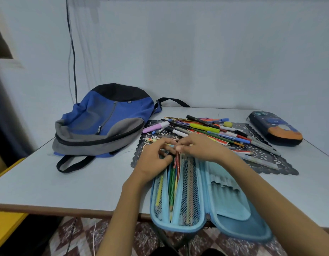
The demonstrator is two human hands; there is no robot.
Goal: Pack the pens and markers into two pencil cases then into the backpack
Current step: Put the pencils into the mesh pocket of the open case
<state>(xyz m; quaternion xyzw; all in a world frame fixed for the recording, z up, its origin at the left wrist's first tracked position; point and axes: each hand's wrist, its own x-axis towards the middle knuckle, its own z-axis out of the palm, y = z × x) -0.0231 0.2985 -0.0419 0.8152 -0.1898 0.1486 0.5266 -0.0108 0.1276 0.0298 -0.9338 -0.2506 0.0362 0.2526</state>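
The pencils [172, 182] are light, stiff and smooth, so they will likely roll or slip sideways if taken singly; gathering them as a bunch near one end and sliding them lengthwise looks the safest way. They are thin sticks, green, red and yellow, lying side by side in the middle pocket of the blue pencil case [234, 218]. That case lies open flat at the near edge of the desk [67, 182], its near end just past the edge. Its shell looks semi-rigid with soft mesh pockets, so it is best held by the rim. The right hand [202, 146] has a narrow grip, thumb and fingers pinched on the far tips of the pencils. The left hand [154, 161] is beside it with fingers curled at the case's far end; I cannot tell what its grip holds. Just beyond, the loose pens and markers [206, 128] lie heaped on a dark lacy mat [271, 159], plastic-barrelled and slippery by the look of them. A dark pencil case [276, 128] with an orange patch lies zipped shut at the far right, and the limp blue-and-grey backpack [104, 119] lies flat at the left.
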